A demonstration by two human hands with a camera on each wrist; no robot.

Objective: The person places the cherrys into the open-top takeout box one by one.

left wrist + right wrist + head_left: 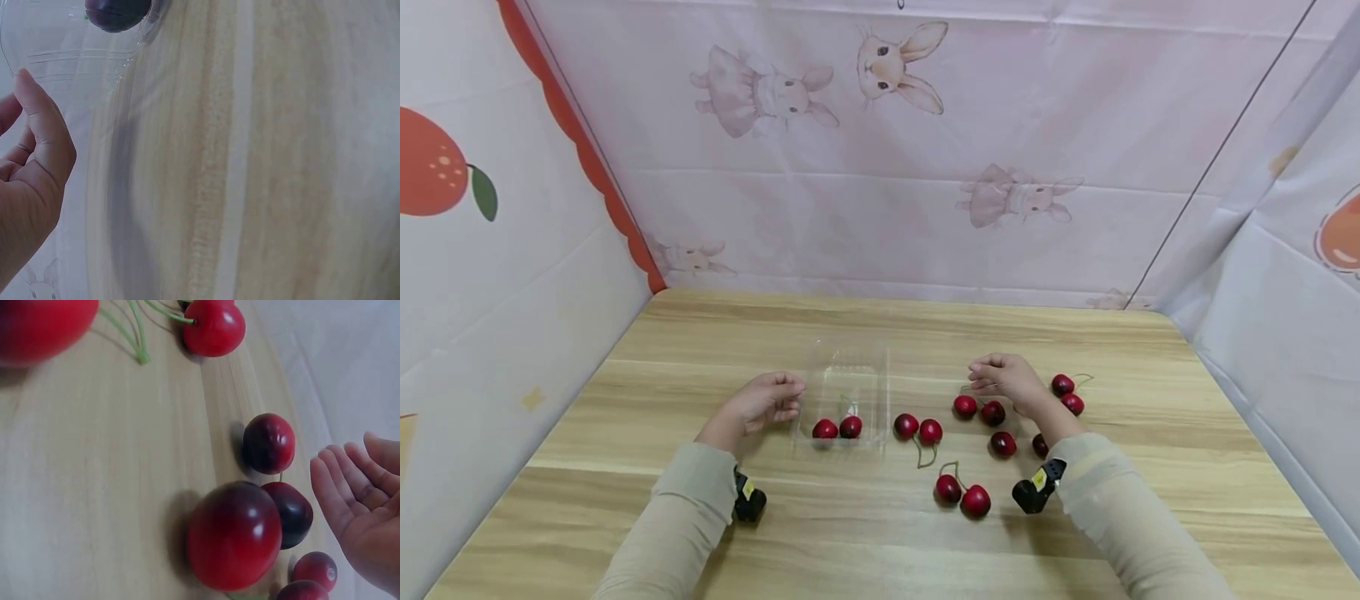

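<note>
A clear plastic box [876, 392] on the wooden table holds two dark red cherries [825, 430] near its front side. My left hand [765, 402] is at the box's left edge; in the left wrist view, a fingertip [25, 76] overlaps the clear wall, and the fingers are loosely bent. My right hand [1011, 383] hovers just behind a pair of cherries [965, 407], palm showing in the right wrist view, nothing between its relaxed fingers [340, 478]. Between the hands lies another stemmed pair of cherries [906, 427].
Nearer the front is a joined pair of cherries [975, 502]. More cherries [1002, 444] lie beside the right forearm, one partly hidden by it, and another pair [1062, 384] sits to its right. Printed fabric walls [880, 233] stand around the table [865, 550].
</note>
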